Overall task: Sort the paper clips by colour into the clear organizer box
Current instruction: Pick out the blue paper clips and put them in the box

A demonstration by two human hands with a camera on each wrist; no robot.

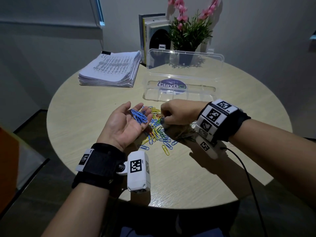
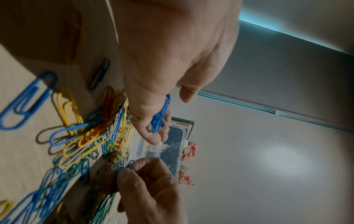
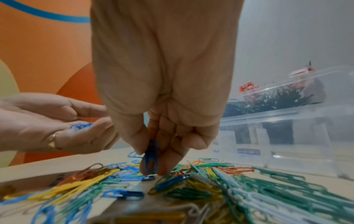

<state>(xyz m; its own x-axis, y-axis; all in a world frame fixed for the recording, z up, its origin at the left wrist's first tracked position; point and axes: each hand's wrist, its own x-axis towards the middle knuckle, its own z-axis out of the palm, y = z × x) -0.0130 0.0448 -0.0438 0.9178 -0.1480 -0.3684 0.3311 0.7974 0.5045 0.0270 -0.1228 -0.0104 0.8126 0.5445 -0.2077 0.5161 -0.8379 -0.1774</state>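
Round table (image 1: pixel 188 177): right hand (image 3: pixel 162 91) pinches blue clip (image 3: pixel 151 157); grip seemingly firm.

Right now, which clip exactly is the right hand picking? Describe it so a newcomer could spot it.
On the round table, find the mixed pile of clips in front of the clear organizer box. The right hand reaches down into it. The blue clip stands upright, pinched in its fingertips, while the others lie flat.
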